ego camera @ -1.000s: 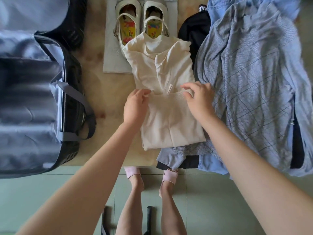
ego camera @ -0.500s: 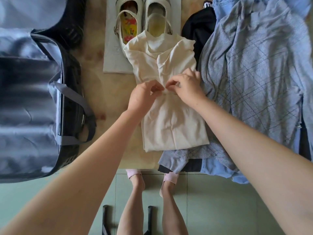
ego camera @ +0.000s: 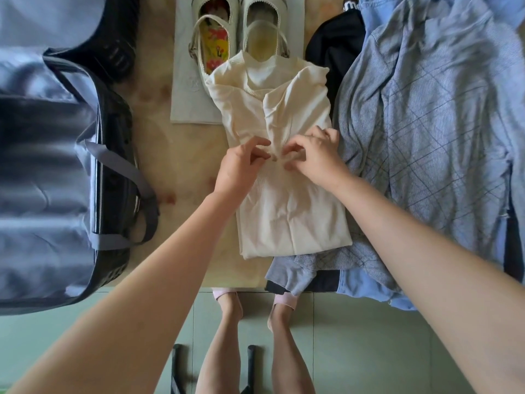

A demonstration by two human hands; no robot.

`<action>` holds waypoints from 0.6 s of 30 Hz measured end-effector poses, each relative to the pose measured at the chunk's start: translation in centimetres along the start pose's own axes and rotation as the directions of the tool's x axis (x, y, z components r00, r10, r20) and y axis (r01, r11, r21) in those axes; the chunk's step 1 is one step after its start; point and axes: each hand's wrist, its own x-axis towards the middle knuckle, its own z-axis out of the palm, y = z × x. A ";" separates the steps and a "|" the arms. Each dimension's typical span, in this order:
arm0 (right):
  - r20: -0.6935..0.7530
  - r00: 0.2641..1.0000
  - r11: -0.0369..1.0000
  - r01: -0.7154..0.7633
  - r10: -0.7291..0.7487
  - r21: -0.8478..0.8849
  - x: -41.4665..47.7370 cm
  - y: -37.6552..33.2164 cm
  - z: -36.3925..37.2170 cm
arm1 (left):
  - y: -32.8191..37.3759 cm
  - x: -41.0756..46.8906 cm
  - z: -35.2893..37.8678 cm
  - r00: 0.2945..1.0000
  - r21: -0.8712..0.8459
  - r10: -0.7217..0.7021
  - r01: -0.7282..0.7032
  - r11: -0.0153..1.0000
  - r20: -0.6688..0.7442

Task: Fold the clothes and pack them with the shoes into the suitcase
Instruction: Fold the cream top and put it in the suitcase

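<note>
A person's left hand (ego camera: 241, 169) and right hand (ego camera: 318, 157) meet at the waist of a cream top (ego camera: 284, 211) spread lengthwise on the table (ego camera: 181, 172) — the fingertips of both are curled in, pinching a gathered bit of its fabric. The garment's lower half lies flat beneath the wrists. The shoes (ego camera: 216, 38) sit just beyond its neckline; an open suitcase (ego camera: 51, 180) lies to the left, a heap of blue clothes (ego camera: 426, 137) to the right.
</note>
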 end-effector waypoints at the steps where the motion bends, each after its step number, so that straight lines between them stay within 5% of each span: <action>1: -0.008 1.000 1.000 -0.005 0.005 0.023 0.0 -0.1 0.1 | -0.1 -0.1 0.1 1.000 -0.015 0.001 -0.001 1.000 0.001; 6: -0.182 0.980 0.996 0.084 -0.085 -0.015 -0.6 0.3 1.2 | -0.4 -1.1 0.1 0.988 0.052 0.100 -0.094 0.994 -0.120; 8: -0.265 0.964 0.998 -0.009 0.024 0.057 -1.8 1.0 1.4 | -0.4 -2.5 -0.1 0.964 0.040 0.074 -0.066 0.997 -0.255; 10: -0.361 0.917 0.981 -0.128 0.172 0.143 -4.0 1.8 1.4 | -0.1 -4.9 -0.2 0.928 -0.063 -0.101 0.083 0.995 -0.360; 14: -0.411 0.815 0.907 -0.310 0.408 0.286 -10.6 3.3 2.0 | -0.6 -10.4 0.9 0.853 -0.184 -0.449 0.412 0.892 -0.265; 18: -0.290 0.787 0.828 -0.451 0.545 0.333 -16.4 4.2 3.3 | -1.0 -14.2 2.2 0.797 -0.207 -0.599 0.574 0.792 -0.078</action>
